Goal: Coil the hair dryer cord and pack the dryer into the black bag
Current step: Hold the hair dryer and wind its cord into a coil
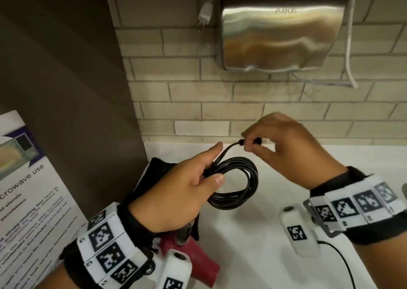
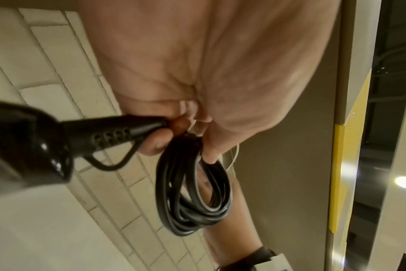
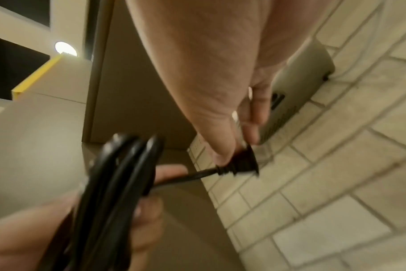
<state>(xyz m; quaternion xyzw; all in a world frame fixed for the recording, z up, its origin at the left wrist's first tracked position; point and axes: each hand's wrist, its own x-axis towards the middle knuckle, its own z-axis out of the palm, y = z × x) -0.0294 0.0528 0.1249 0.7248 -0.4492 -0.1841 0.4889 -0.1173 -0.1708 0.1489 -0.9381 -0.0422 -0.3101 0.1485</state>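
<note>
The left hand [image 1: 176, 192] is wrapped round one side of the coiled black cord [image 1: 236, 184], thumb on top and fingers curled underneath, so the loops hang out to the right of the palm above the white counter [image 1: 253, 233]. From the left wrist view the coil [image 2: 192, 190] dangles below the fingertips [image 2: 209, 154], several turns bunched together, and the cord's thick strain-relief end runs out of the same grip towards the dark body of the hair dryer [image 2: 23, 146]. In the head view the dryer [image 1: 198, 260] shows as a dark red shape directly under the left wrist, low over the counter; whether it rests there or hangs from the cord I cannot tell, since the wrist covers most of it.

The right hand [image 1: 284, 143] sits up and to the right of the coil, thumb and forefinger pinching the black plug [image 1: 253, 141] at the cord's free end. A short length runs from the plug down to the left index finger. The right wrist view shows the plug [image 3: 239, 165] held at the fingertips, its flared collar clear of the thumb.

The black bag [image 1: 154, 176] lies flat on the counter behind the left hand, against the brown panel [image 1: 77, 90]. A steel hand dryer [image 1: 282, 29] is on the brick wall above
</note>
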